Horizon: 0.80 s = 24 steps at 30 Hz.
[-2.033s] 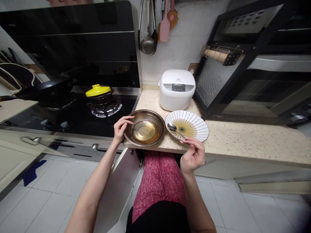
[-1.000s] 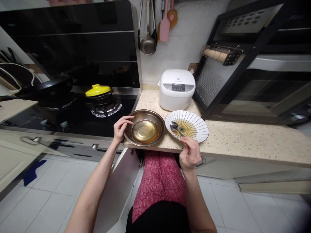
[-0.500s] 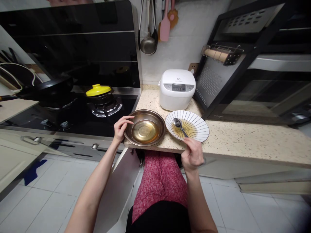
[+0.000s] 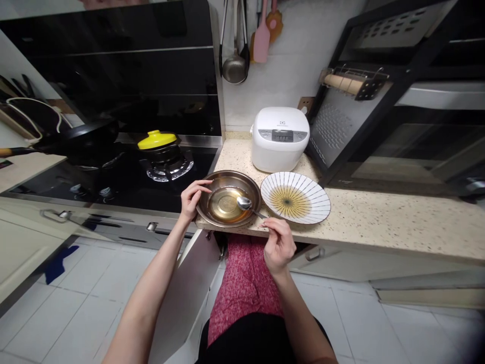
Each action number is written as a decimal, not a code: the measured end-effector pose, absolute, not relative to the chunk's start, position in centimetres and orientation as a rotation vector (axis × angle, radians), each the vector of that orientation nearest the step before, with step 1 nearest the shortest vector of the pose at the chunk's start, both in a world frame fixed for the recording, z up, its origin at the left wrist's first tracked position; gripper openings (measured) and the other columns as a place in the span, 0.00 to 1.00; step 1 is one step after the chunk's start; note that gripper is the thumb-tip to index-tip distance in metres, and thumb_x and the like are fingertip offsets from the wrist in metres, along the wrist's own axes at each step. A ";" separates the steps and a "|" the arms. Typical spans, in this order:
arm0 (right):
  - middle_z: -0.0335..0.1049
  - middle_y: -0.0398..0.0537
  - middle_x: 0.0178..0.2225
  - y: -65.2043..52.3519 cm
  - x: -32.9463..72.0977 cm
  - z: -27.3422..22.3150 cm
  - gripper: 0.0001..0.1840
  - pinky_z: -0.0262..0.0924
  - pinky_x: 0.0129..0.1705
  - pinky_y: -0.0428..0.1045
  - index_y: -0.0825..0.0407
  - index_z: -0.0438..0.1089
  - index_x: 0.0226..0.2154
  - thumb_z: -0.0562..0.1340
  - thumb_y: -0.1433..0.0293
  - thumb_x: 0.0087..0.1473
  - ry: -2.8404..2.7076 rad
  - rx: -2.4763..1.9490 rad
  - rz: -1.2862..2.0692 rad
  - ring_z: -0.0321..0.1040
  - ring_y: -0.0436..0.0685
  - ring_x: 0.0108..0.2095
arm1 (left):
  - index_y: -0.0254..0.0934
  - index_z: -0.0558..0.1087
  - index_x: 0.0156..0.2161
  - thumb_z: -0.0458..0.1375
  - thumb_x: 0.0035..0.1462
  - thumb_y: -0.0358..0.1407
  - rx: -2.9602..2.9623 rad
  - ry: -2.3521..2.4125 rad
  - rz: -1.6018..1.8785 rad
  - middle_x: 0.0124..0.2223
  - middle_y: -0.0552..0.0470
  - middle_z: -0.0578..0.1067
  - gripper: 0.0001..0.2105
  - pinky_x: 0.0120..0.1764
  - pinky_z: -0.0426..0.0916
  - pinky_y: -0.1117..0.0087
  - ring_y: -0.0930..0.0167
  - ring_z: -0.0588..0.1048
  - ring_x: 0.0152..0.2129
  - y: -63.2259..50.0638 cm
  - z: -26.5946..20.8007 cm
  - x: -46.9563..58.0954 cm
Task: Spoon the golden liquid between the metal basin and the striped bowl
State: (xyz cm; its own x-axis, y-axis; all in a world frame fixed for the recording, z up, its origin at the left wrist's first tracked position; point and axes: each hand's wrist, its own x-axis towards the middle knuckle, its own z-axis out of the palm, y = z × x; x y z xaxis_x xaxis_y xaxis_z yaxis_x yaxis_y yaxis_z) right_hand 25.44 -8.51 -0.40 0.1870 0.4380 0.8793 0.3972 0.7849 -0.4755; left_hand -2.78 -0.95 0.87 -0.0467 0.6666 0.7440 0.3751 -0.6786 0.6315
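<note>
My left hand [image 4: 192, 198] holds the left rim of a shallow metal basin [image 4: 256, 198], its fingers reaching over the inside edge. Clear yellowish liquid [image 4: 226, 203] covers the basin's bottom. Pinched in my right hand [image 4: 279, 242] is the handle of a metal spoon [image 4: 244, 203]. The spoon's bowl is over the right side of the basin; whether it touches the liquid I cannot tell. Just right of the basin, a white plate with dark radiating lines [image 4: 318, 207] holds a pool of yellow liquid [image 4: 287, 202] in its middle.
Behind the plate stands a white rice cooker [image 4: 281, 139]. To the left, a pot with a yellow lid [image 4: 157, 140] sits on the gas stove [image 4: 204, 156], near a black wok [image 4: 89, 139]. A cabinet door [image 4: 185, 293] hangs open below. A dark oven [image 4: 424, 146] fills the right.
My right hand has moved left, carrying the spoon from over the plate to over the metal basin. My left hand stays on the basin's rim. The view has shifted slightly.
</note>
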 end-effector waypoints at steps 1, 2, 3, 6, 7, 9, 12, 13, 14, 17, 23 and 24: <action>0.78 0.46 0.36 -8.5 25.1 -0.5 0.12 0.75 0.41 0.54 0.48 0.72 0.42 0.57 0.79 0.66 -1.431 -0.728 0.051 0.78 0.56 0.37 | 0.39 0.82 0.35 0.53 0.69 0.49 1.985 1.126 1.793 0.50 0.43 0.83 0.21 0.53 0.72 0.52 0.57 0.80 0.47 -0.9 0.8 -2.8; 0.78 0.46 0.35 -8.4 24.9 -0.6 0.12 0.75 0.41 0.54 0.48 0.72 0.42 0.56 0.79 0.66 -1.437 -0.726 0.067 0.78 0.56 0.37 | 0.39 0.82 0.35 0.53 0.69 0.49 1.982 1.131 1.792 0.50 0.43 0.83 0.21 0.53 0.72 0.52 0.57 0.80 0.47 -0.9 0.8 -2.8; 0.78 0.46 0.35 -8.3 24.7 -0.7 0.12 0.75 0.42 0.54 0.48 0.72 0.42 0.56 0.79 0.66 -1.441 -0.724 0.079 0.78 0.55 0.37 | 0.39 0.83 0.35 0.54 0.69 0.49 1.982 1.129 1.790 0.50 0.43 0.83 0.21 0.53 0.72 0.52 0.57 0.80 0.47 -0.9 0.8 -2.8; 0.77 0.46 0.35 -8.1 24.2 -0.9 0.13 0.74 0.42 0.53 0.48 0.72 0.42 0.56 0.80 0.66 -1.454 -0.733 0.103 0.77 0.55 0.37 | 0.39 0.83 0.35 0.54 0.69 0.48 1.985 1.121 1.793 0.50 0.43 0.83 0.20 0.53 0.72 0.52 0.57 0.80 0.47 -0.9 0.8 -2.8; 0.77 0.46 0.35 -8.1 24.1 -0.9 0.12 0.74 0.42 0.52 0.48 0.72 0.42 0.56 0.80 0.66 -1.457 -0.737 0.107 0.77 0.55 0.37 | 0.39 0.83 0.35 0.54 0.69 0.49 1.986 1.125 1.792 0.50 0.43 0.83 0.20 0.52 0.72 0.52 0.57 0.80 0.47 -0.9 0.8 -2.8; 0.77 0.46 0.34 -8.0 24.0 -0.9 0.12 0.74 0.41 0.52 0.49 0.72 0.41 0.56 0.79 0.66 -1.458 -0.746 0.115 0.77 0.55 0.36 | 0.39 0.82 0.35 0.53 0.69 0.50 1.983 1.142 1.787 0.50 0.42 0.83 0.21 0.52 0.72 0.52 0.57 0.80 0.47 -1.0 0.9 -2.8; 0.78 0.46 0.34 -7.9 23.8 -1.0 0.12 0.74 0.40 0.51 0.49 0.72 0.41 0.56 0.79 0.66 -1.457 -0.754 0.131 0.77 0.54 0.35 | 0.39 0.82 0.34 0.53 0.69 0.51 1.982 1.156 1.782 0.50 0.42 0.83 0.22 0.53 0.72 0.52 0.56 0.80 0.47 -1.0 0.9 -2.7; 0.78 0.46 0.34 -7.9 23.7 -1.0 0.11 0.74 0.39 0.51 0.49 0.72 0.41 0.56 0.79 0.66 -1.457 -0.757 0.137 0.77 0.54 0.35 | 0.39 0.82 0.34 0.53 0.69 0.51 1.982 1.157 1.782 0.50 0.42 0.83 0.22 0.53 0.72 0.52 0.56 0.80 0.47 -1.0 1.0 -2.7; 0.77 0.46 0.34 -7.8 23.7 -1.0 0.11 0.74 0.39 0.51 0.49 0.72 0.41 0.56 0.78 0.66 -1.458 -0.761 0.142 0.77 0.53 0.34 | 0.39 0.82 0.34 0.53 0.69 0.51 1.983 1.156 1.782 0.50 0.42 0.83 0.22 0.53 0.72 0.52 0.56 0.80 0.47 -1.0 1.0 -2.7; 0.77 0.45 0.34 -7.8 23.5 -0.9 0.11 0.74 0.38 0.50 0.49 0.72 0.41 0.56 0.79 0.67 -1.456 -0.766 0.154 0.77 0.53 0.34 | 0.39 0.82 0.35 0.53 0.69 0.50 1.983 1.140 1.784 0.50 0.42 0.83 0.21 0.53 0.72 0.52 0.57 0.80 0.47 -1.0 1.0 -2.7; 0.77 0.45 0.34 -7.7 23.3 -0.9 0.11 0.73 0.38 0.49 0.49 0.72 0.40 0.56 0.78 0.67 -1.444 -0.789 0.182 0.77 0.52 0.33 | 0.39 0.82 0.34 0.53 0.69 0.51 1.979 1.160 1.777 0.50 0.42 0.83 0.22 0.53 0.72 0.52 0.56 0.80 0.47 -1.1 1.1 -2.7; 0.77 0.45 0.34 -7.7 23.3 -0.9 0.11 0.73 0.37 0.49 0.49 0.72 0.40 0.56 0.78 0.67 -1.444 -0.794 0.187 0.77 0.52 0.33 | 0.38 0.82 0.34 0.53 0.69 0.51 1.980 1.165 1.774 0.50 0.42 0.83 0.22 0.53 0.72 0.52 0.56 0.80 0.47 -1.1 1.1 -2.7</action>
